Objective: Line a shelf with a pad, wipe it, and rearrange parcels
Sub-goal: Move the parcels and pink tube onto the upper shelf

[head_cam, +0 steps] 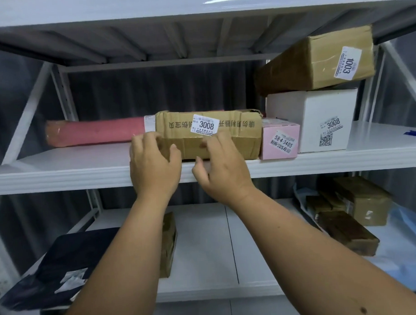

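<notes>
A crumpled brown cardboard parcel (239, 132) labelled 3008 lies on the white middle shelf (61, 172), near its front edge. My left hand (153, 166) grips the parcel's left end, fingers curled over the corner and thumb on the front face. My right hand (224, 171) rests against the parcel's front face with fingers stretched upward and thumb spread out to the left. A pink wrapped roll (95, 131) lies behind and to the left of the parcel. No pad or cloth is recognisable.
A small pink box (280, 140) touches the parcel's right end. Beside it a white box (319, 120) carries a tilted brown box (314, 61) labelled 1003. The lower shelf holds a dark bag (71, 256), a brown box (168, 243) and brown parcels (346, 230).
</notes>
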